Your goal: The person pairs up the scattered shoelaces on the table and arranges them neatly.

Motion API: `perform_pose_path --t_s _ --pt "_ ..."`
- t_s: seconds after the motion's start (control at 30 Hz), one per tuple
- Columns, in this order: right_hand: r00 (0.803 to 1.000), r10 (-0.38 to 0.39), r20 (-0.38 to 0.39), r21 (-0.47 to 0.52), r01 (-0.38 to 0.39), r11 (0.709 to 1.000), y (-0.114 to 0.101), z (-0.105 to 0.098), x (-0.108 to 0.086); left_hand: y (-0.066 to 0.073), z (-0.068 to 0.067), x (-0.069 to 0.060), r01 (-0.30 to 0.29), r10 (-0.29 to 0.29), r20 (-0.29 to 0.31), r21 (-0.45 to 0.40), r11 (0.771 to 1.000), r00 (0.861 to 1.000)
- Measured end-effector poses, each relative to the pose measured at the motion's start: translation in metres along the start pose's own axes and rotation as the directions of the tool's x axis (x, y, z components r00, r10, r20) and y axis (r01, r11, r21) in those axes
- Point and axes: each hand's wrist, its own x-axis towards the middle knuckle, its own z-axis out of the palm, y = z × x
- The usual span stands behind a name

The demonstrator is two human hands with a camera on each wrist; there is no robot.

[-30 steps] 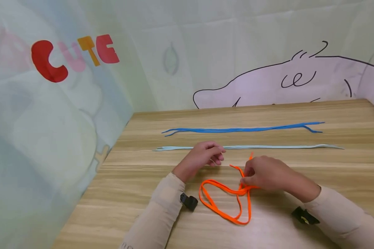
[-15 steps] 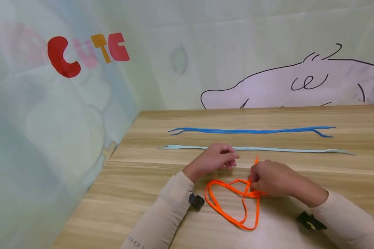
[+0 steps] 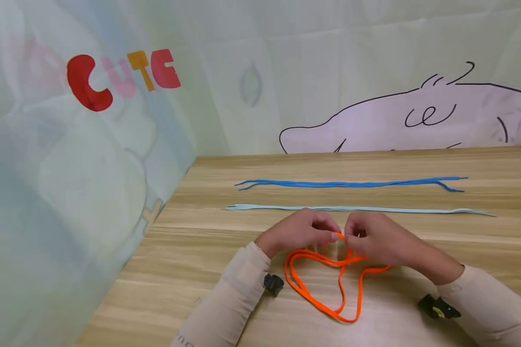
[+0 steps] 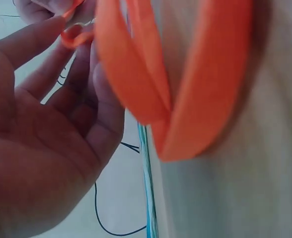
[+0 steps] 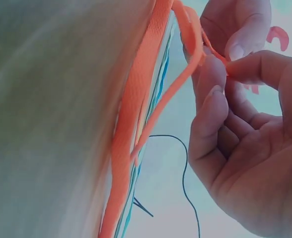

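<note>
An orange shoelace [image 3: 306, 289] lies in loose loops on the table, its upper part lifted between both hands. My left hand [image 3: 301, 232] pinches the lace near its end between thumb and index finger, as the left wrist view shows at the lace tip [image 4: 75, 40]. Just right of it, my right hand [image 3: 382, 238] pinches the same lace between thumb and fingers. The two hands' fingertips nearly meet. In the right wrist view, a strand of the orange lace [image 5: 161, 111] hangs down from the right fingers.
Beyond the hands a pale blue shoelace [image 3: 399, 209] lies straight across the wooden table [image 3: 165, 270]. Farther back is a blue shoelace [image 3: 338, 184], also stretched out, its ends forked. A printed cloth backdrop [image 3: 226, 115] stands behind and to the left.
My left hand has moved toward the right hand and now pinches the orange lace. My right hand has risen slightly, lifting part of the lace. The blue laces stay put.
</note>
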Motion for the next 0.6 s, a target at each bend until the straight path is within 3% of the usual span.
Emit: perform_pose_path --t_s 0.13,0.37,0.6 --pt "1.000 0.007 0.009 0.056 -0.008 0.998 -0.003 -0.003 -0.002 -0.001 0.001 -0.001 -0.008 0.008 -0.026 -0.031 0.999 1.000" --pt "1.000 -0.002 0.024 0.116 0.000 0.993 -0.004 -0.014 -0.002 -0.004 -0.001 -0.004 -0.009 -0.005 -0.075 -0.188 0.982 0.997" --pt "0.994 0.015 0.111 0.176 -0.035 0.984 -0.001 -0.027 -0.003 -0.007 -0.011 -0.006 -0.070 0.055 -0.089 -0.173 0.982 0.995"
